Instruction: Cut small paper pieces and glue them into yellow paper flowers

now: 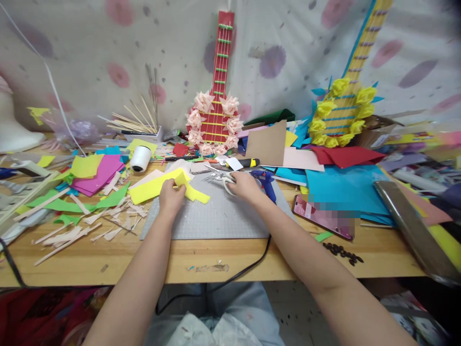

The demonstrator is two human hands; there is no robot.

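My left hand (172, 196) pinches a piece of yellow paper (149, 190) over the grey cutting mat (216, 221). A folded strip of the same yellow sticks out to the right of my fingers. My right hand (245, 186) grips the handles of a pair of scissors (226, 181), whose blades point left toward the yellow paper, apart from it. A blue glue gun (267, 182) lies just right of my right hand. Behind the hands, a black-and-yellow utility knife (248, 163) rests at the mat's far edge.
Paper scraps (118, 216) and green strips litter the left side. A phone (322, 216) and blue sheets (342, 192) lie on the right. A red paper guitar (219, 62) and a yellow one (340, 110) stand behind. A black cable (248, 269) hangs off the front edge.
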